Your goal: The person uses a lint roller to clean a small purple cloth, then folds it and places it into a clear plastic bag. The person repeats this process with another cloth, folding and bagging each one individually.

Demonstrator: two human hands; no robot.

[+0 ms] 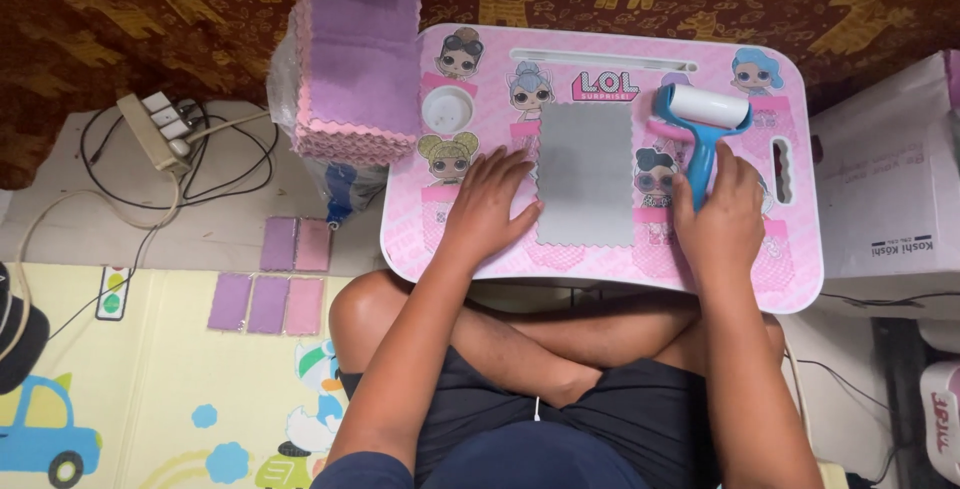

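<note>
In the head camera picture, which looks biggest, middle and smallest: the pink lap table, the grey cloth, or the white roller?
1. pink lap table
2. grey cloth
3. white roller

One view only, from a camera on the person's head, looking almost straight down and close in. The crossed legs fill the bottom centre of the frame, the pink lap table [600,269] sits across the middle, and the floor mat [150,399] and patterned blanket [150,9] take the lower left and top.
</note>
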